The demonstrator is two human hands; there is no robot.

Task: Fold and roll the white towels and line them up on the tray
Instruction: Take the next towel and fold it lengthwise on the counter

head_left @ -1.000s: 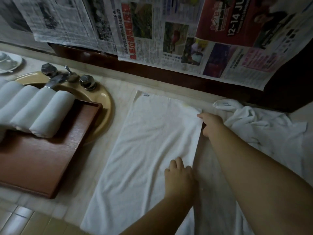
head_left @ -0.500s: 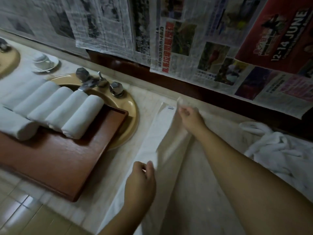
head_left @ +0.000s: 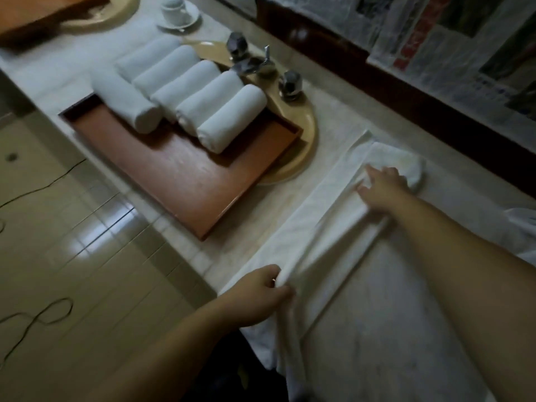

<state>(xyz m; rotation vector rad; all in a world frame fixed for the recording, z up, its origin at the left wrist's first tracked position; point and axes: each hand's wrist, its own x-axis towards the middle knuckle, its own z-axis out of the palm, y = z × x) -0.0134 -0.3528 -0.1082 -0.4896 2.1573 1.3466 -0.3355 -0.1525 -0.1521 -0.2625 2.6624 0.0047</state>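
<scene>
Meanwhile, rolled towels (head_left: 185, 91) are lying on the tray (head_left: 179, 181) (five side by side, one crosswise). Our left hand (head_left: 255, 294) is pinching the folded white towel (head_left: 327, 227) at the counter's (head_left: 391, 329) edge; our right hand (head_left: 383, 187) is pressing it flat, fingers spread.

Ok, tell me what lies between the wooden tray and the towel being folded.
In the head view, only bare pale countertop and the yellow basin's rim separate the wooden tray from the towel.
</scene>
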